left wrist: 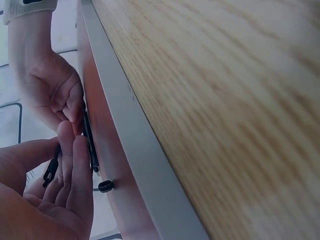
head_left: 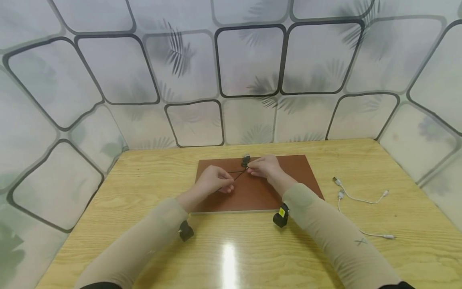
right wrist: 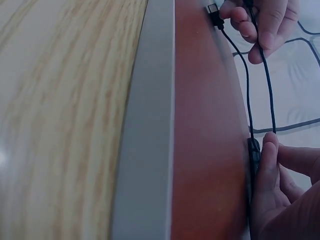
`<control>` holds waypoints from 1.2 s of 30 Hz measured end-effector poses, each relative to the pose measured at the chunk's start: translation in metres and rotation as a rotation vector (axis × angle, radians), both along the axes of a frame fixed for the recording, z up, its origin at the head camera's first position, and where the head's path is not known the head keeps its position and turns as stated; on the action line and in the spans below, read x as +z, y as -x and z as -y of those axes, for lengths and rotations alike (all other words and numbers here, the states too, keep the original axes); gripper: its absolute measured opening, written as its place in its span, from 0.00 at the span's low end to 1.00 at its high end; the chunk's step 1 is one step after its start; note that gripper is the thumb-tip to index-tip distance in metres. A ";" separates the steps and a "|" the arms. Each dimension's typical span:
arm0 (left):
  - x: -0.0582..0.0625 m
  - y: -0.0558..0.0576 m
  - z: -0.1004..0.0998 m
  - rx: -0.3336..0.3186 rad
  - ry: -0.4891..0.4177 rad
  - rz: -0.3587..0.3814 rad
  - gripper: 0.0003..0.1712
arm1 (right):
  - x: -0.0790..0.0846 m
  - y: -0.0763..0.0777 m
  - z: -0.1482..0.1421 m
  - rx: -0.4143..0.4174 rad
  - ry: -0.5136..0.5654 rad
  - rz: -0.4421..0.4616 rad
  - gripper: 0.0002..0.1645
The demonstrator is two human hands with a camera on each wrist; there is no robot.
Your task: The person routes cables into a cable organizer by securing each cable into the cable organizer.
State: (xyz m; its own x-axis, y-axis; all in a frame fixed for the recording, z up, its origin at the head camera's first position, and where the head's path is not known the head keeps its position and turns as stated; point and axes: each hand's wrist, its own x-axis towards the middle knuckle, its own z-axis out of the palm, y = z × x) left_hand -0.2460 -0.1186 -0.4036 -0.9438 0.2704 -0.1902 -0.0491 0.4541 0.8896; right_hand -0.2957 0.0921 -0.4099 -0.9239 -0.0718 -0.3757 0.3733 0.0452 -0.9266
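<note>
A black charging cable runs taut between my two hands over a brown board. My left hand pinches it between thumb and fingertips, and a small black connector sticks out from that grip. Further right and back, my right hand pinches the same cable. Black plugs lie at the board's far edge beside the right fingertips. In the right wrist view, a black USB plug with a metal end sits near the left fingers, its thin cord leading down to a black piece partly hidden by my right hand.
Two white charging cables lie loose on the wooden table, to the right of the board. The board has a pale front edge. A patterned cloth wall stands behind the table and along its sides.
</note>
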 end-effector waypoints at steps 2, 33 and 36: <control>0.000 0.001 0.000 0.001 0.007 -0.009 0.08 | 0.000 0.000 0.000 -0.002 -0.013 -0.002 0.21; 0.002 0.009 0.000 0.051 -0.035 -0.045 0.11 | -0.001 0.006 -0.002 0.036 -0.263 -0.095 0.16; 0.002 0.008 -0.001 0.061 -0.041 -0.035 0.11 | -0.001 0.005 -0.003 0.042 -0.348 -0.153 0.15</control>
State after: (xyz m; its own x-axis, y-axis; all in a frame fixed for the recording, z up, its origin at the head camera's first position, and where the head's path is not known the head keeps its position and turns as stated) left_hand -0.2542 -0.1171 -0.4012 -0.9645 0.2195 -0.1465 -0.0439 0.4140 0.9092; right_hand -0.3011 0.0952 -0.4110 -0.9702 -0.0032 -0.2423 0.2230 0.3794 -0.8979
